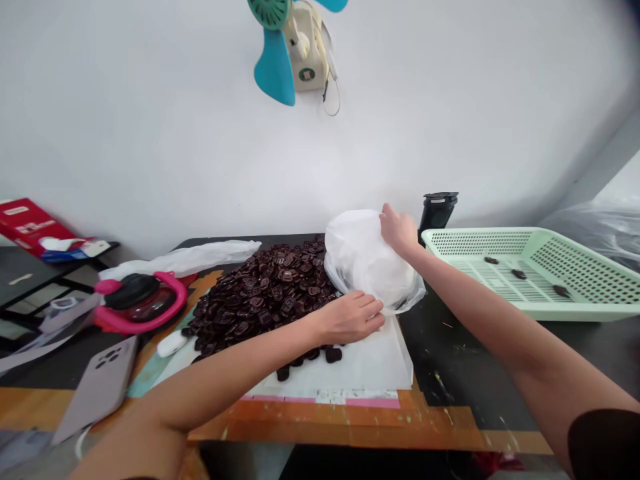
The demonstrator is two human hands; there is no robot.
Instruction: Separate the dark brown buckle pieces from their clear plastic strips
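Note:
A white, partly see-through plastic bag (357, 257) bulges on the table against the wall side, with something white inside that I cannot make out. My right hand (399, 230) grips its upper right edge, fingers closed on the plastic. Lower down, my left hand (353, 317) has its fingers bent together on the bag's near edge, palm down. Left of the bag lies a big heap of small dark brown moulded pieces (270, 287), with a few loose ones close under my left wrist. White paper (370, 363) lies beneath the heap and bag.
At right stands a pale green perforated basket (500, 310) holding three dark pieces, with a black container (438, 210) behind it. To the left are a phone (100, 380), a pink-handled round object (143, 303) and a red box (33, 227). A fan (277, 63) hangs on the wall.

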